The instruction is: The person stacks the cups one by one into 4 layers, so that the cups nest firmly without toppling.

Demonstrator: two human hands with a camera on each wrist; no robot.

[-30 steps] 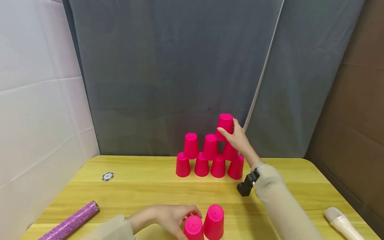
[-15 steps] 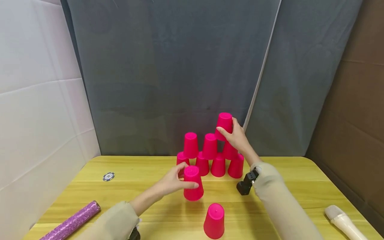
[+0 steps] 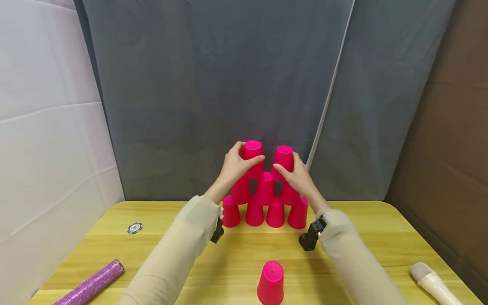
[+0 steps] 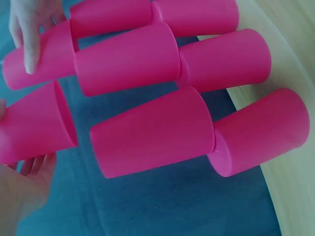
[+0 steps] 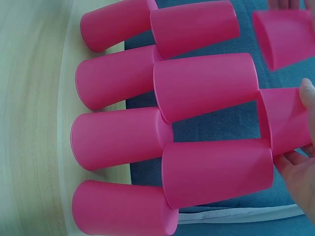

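Far left on the tabletop (image 3: 160, 237): glitter roll (image 3: 89, 283) and poker chip (image 3: 134, 228), well clear. Left hand (image 3: 233, 166), grip curled round left top cup (image 3: 253, 157), bridging two second-row cups. Right hand (image 3: 299, 176) clamped on right top cup (image 3: 284, 162) likewise, steadying the pyramid (image 3: 263, 203). Spare cup (image 3: 270, 283) near front edge.

I see the lone cup (image 3: 270, 283) cut off at the bottom edge; the token's (image 3: 134, 228) markings are too small to read.
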